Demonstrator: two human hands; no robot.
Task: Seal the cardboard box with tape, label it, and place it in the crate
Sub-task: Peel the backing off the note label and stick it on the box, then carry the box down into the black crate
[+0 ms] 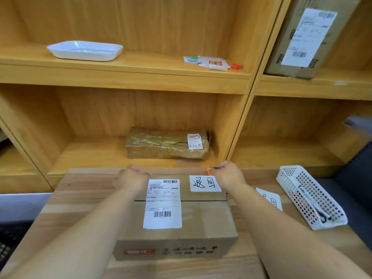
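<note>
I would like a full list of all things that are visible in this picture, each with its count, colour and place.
cardboard box: one, brown, on the table, centre
printed label: one, white, on the box top
handwritten label: one, white, box top, far right corner
paper slip: one, white, on the table right of the box
basket: one, white, perforated, table's right side
tray: one, white, upper shelf, left
taped parcel: one, brown, lower shelf
large carton: one, brown, upper right shelf
papers: several, mostly white, upper shelf
cap: one, red, beside the papers
table: one, light wood
left hand: one, at the box's far edge
right hand: one, at the far right corner, gripping a small orange object
</note>
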